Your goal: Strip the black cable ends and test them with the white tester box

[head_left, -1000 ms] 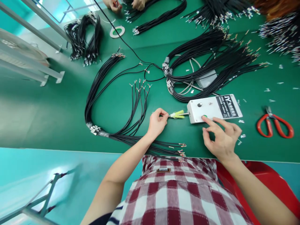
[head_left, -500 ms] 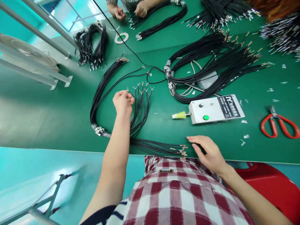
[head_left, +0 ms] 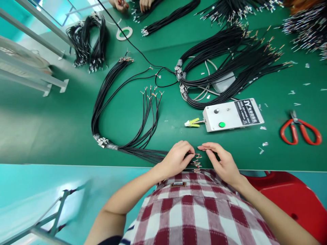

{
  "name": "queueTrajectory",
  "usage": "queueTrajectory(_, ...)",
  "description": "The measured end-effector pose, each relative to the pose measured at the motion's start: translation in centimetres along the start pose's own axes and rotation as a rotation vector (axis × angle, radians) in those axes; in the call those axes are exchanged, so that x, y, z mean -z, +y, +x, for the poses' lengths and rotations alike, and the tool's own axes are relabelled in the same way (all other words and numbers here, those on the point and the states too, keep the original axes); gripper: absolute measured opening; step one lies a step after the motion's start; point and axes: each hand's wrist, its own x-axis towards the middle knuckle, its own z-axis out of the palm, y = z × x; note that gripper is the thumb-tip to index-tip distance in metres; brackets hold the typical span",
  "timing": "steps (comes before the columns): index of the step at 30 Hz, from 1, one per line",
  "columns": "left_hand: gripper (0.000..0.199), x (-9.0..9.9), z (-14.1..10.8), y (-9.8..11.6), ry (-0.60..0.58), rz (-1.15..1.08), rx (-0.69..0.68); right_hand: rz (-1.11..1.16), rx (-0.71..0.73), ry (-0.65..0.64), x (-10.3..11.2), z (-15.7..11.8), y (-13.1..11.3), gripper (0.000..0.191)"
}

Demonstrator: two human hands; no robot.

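Note:
My left hand (head_left: 178,157) is closed near the table's front edge, its thumb and fingertips pinching a black cable close to its stripped end. Other cables of the same bundle (head_left: 141,153) pass beneath that hand, their bare coppery and reddish wire ends (head_left: 197,163) poking out to its right. Just beyond these ends is my right hand (head_left: 222,164), holding nothing visible, with thumb and forefinger apart. Several cables (head_left: 153,115) with splayed ends fan away behind my left wrist. A connector cluster (head_left: 103,142) gathers the bundle at the left.
Behind my hands lies a white control box (head_left: 230,117) with a spinning yellow-green tip (head_left: 193,123). Red-handled pliers (head_left: 293,127) rest at the right among scraps. More cable bundles (head_left: 214,78) and a tape roll (head_left: 124,33) lie farther back. A co-worker's hands (head_left: 145,4) show at the top.
My left hand has come down and right from the splayed cables to the wire ends by the front edge. My right hand has barely moved. The view has shifted slightly.

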Motion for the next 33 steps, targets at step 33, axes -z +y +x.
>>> queueTrajectory(33,0.034,1.4,-0.3,0.7,0.28,-0.815,0.226,0.777,-0.364,0.241,-5.2,5.2,-4.1,0.032)
